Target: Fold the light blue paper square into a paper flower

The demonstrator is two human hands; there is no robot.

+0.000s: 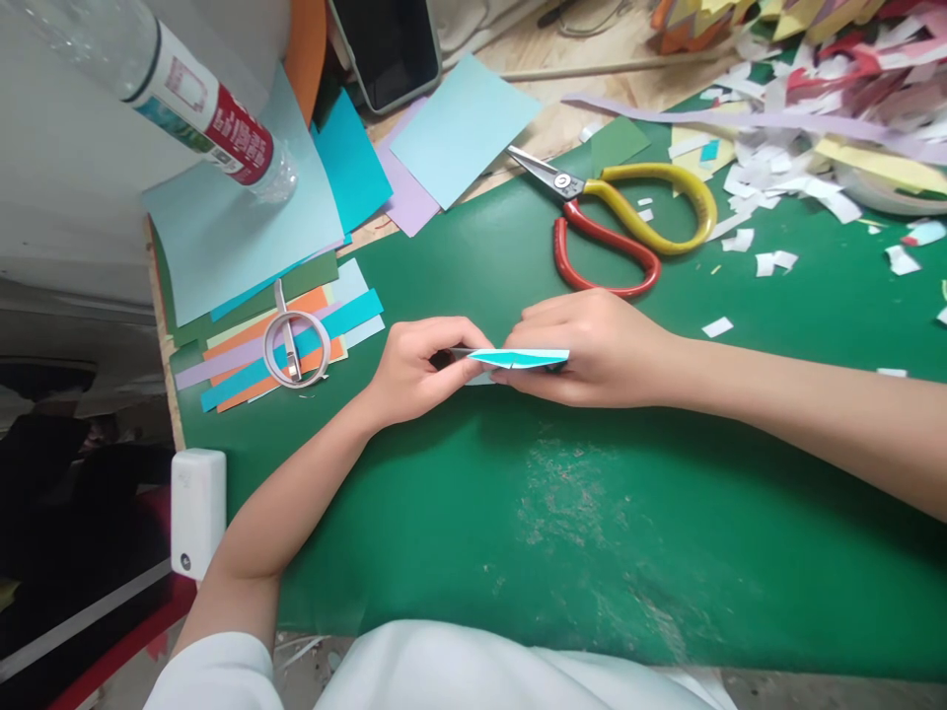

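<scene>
Between my two hands is a small folded piece of paper [522, 359], white along its edges with bright blue showing inside. My left hand [429, 367] pinches its left end between thumb and forefinger. At the other end, the curled fingers of my right hand [584, 345] grip it, and they hide part of it. A thin dark edge shows by my left fingertips; I cannot make out what it is. Beyond my right hand lie scissors [573, 187] with one yellow and one red handle, blades apart.
Coloured paper strips [222, 367] lie at left under a roll of tape [326, 360]. A plastic bottle [241, 138] stands on light blue paper [184, 237], near a phone [389, 49]. Paper scraps [776, 187] litter the right. A white device [198, 513] sits at the green mat's [444, 523] left edge.
</scene>
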